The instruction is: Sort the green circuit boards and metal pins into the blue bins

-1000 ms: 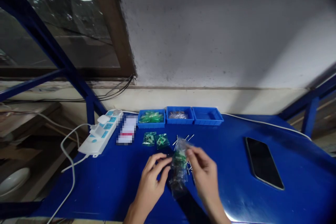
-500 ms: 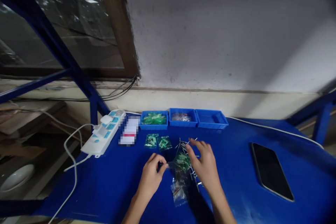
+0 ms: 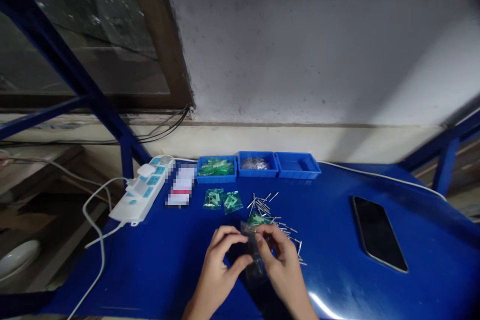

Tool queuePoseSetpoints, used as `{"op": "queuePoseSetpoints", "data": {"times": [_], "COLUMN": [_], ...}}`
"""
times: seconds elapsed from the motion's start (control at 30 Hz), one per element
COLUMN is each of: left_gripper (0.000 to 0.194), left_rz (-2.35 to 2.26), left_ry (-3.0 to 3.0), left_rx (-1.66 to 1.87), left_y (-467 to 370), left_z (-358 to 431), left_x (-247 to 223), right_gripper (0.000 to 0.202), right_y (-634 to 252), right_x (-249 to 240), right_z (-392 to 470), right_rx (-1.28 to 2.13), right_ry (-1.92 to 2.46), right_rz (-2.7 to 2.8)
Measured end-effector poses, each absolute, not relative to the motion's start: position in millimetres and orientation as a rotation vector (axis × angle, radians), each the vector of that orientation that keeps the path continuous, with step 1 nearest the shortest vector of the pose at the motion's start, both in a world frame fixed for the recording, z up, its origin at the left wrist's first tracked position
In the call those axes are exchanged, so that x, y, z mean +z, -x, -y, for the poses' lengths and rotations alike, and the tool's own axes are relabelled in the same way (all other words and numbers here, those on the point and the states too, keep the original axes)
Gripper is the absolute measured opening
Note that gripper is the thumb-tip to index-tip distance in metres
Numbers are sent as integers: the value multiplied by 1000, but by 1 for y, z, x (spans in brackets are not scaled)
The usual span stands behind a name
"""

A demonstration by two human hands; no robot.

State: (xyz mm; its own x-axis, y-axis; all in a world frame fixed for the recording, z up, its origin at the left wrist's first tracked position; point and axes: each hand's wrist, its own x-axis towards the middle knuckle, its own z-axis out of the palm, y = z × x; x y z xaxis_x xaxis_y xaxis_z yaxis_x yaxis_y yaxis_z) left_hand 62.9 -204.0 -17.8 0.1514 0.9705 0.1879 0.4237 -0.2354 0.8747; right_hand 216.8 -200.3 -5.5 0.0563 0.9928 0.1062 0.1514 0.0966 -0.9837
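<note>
A small clear plastic bag [image 3: 249,234] stands between my two hands, above the blue tabletop. My left hand [image 3: 221,262] holds its left side, thumb and fingers curled round it. At the bag's upper right, my right hand [image 3: 280,255] has its thumb and fingers closed on what looks like a thin metal pin, mostly hidden by the fingertips. Loose metal pins [image 3: 259,205] lie scattered just beyond and to the right of my hands. Some green packets [image 3: 258,218] lie among them, partly covered by my right hand. More clear bags lie below, dim and blurred.
Three blue bins line the back: one with green packets [image 3: 216,166], one with clear bags [image 3: 255,163], and an empty bin [image 3: 298,164]. Two filled green packets [image 3: 213,199] lie before them. A power strip [image 3: 140,192] and pixelated item [image 3: 182,185] sit left, a phone [image 3: 379,232] right.
My right hand has drawn back from the metal pins to the clear bag at my left hand. The bag is now raised between both hands. The view has shifted slightly.
</note>
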Motion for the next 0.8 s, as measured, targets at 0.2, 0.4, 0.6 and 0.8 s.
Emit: {"op": "queuePoseSetpoints", "data": {"times": [0.2,0.4,0.6,0.8], "left_gripper": [34,16,26,38], "left_rz": [-1384,-1453,-1343,-1642], "left_ry": [-1235,-1795,-2172,-2036], "left_rx": [1059,1284,1085,738], "left_y": [-62,-66,-78,-79], "left_z": [208,207,213,218], "left_x": [-16,-12,-21,-34], "right_gripper": [30,24,30,19], "right_y": [-208,-209,-225,-265], "right_x": [-11,-10,-13,49], "right_z": [215,212,199,161], "right_rx": [552,1160,1393,291], "right_ry": [1100,1270,1250,1167], "right_rz": [1751,1263,784,669]}}
